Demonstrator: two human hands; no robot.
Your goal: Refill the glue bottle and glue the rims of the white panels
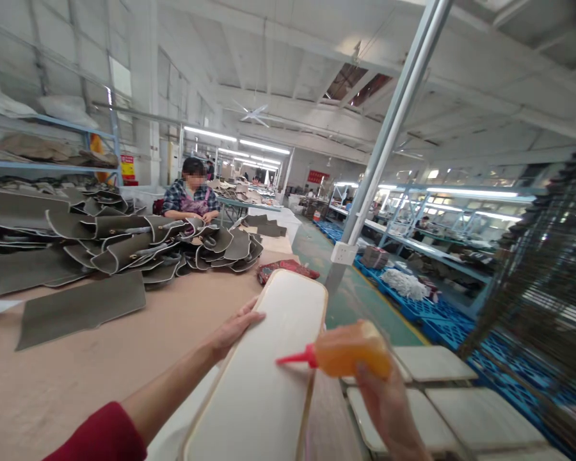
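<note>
My left hand [233, 330] grips the left edge of a long cream-white padded board [264, 384] with rounded corners, held tilted over the table's right edge. My right hand [388, 403] holds an orange squeeze bottle [352, 351] on its side. The bottle's red nozzle [295, 358] points left and sits just over the board's surface. A red sleeve [100, 435] covers my left forearm.
Grey-brown fabric pieces [125, 246] lie piled on the tan table [125, 346]. A seated person [192, 195] works at its far end. White boards [480, 416] lie on a rack at lower right. A slanted metal post [388, 134], blue pallets [436, 314] and shelving flank the aisle.
</note>
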